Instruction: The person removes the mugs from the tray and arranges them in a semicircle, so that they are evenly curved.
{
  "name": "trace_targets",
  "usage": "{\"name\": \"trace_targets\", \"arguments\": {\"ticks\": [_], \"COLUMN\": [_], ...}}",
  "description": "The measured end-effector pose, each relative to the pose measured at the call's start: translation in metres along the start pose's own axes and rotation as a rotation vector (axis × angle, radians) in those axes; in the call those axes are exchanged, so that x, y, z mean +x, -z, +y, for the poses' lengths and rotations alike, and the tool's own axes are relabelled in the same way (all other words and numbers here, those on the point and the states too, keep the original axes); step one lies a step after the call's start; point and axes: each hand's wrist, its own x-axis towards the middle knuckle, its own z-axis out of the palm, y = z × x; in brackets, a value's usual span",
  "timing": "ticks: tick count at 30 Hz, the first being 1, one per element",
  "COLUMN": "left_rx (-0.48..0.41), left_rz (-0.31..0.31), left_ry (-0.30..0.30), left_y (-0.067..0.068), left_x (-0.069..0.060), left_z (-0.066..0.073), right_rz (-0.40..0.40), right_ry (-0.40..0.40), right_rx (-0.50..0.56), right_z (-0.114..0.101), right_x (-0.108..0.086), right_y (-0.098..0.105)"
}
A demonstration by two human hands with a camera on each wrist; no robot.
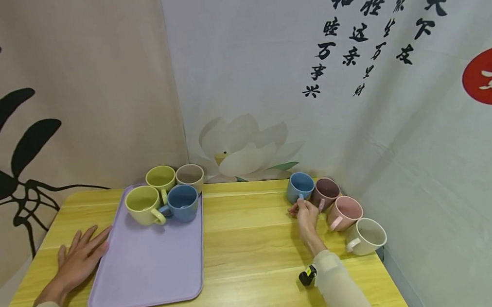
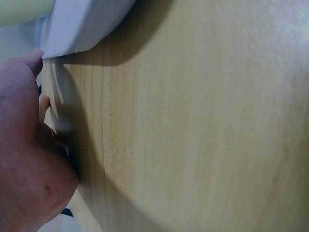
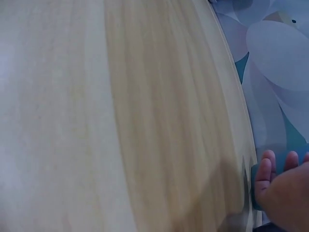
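Fingers, right hand [image 1: 306, 216]: curled, seemingly clamped on the handle [image 1: 301, 197] of the blue mug [image 1: 299, 186].
Fingers, left hand [image 1: 78, 262]: spread, nearly straight, laid at the edge of the tray [image 1: 151, 279].
Mug handling: judged light, stiff, smooth, perhaps breakable; best taken by the handle.
Mug place: set upright near the table's [image 1: 247, 270] far edge, beside the plum mug [image 1: 326, 191], its body just beyond the right fingers.

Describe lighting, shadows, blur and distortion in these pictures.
Head view: bright, mostly sharp, soft shadow by the left hand; left wrist view: dimmer, dark curved shadow across the table, pale glare upper right; right wrist view: dim and soft, pale glare at left, the table's edge looking bowed.
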Motion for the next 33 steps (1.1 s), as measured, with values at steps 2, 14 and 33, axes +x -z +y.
{"name": "trace_targets", "arguments": {"ticks": [2, 14, 33], "left_rx": [0.000, 0.025, 0.002], "left_rz": [0.000, -0.004, 0.019], "left_ry": [0.001, 0.010, 0.001], "left_y": [0.000, 0.002, -0.001], "left_x": [0.000, 0.001, 0.001], "left_z": [0.000, 0.006, 0.001], "right_rz": [0.007, 0.018, 0.020], "right_ry": [0.003, 0.005, 0.066], "right_rx": [0.001, -0.015, -0.137], "right_z": [0.000, 0.001, -0.003], "right_x": [0.000, 0.000, -0.030], "right_y": [0.000, 0.000, 0.009]}}
